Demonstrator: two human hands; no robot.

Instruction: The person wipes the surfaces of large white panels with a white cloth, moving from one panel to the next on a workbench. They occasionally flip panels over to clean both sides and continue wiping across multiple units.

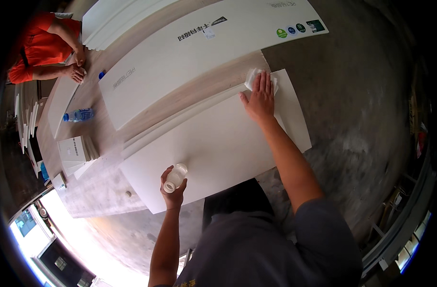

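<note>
My left hand [172, 185] is wrapped round a small clear plastic bottle [179, 172], tilted with its white mouth toward me. The bottle is over the near left part of a large white panel [213, 148]. Near the panel's far right end, my right hand [261, 101] lies flat, fingers stretched, on a folded white cloth [253, 78]. The fingers cover part of that cloth, which rests against the panel's far edge. Other white panels [180, 118] lie beneath the top one, their edges showing along the far side.
Beyond lies a long white panel [156, 71] with printing and round stickers. A water bottle [79, 115] lies on its side at left, near a stack of small white boards [77, 149]. A co-worker in an orange shirt [49, 45] works at the far left, hands on a narrow panel.
</note>
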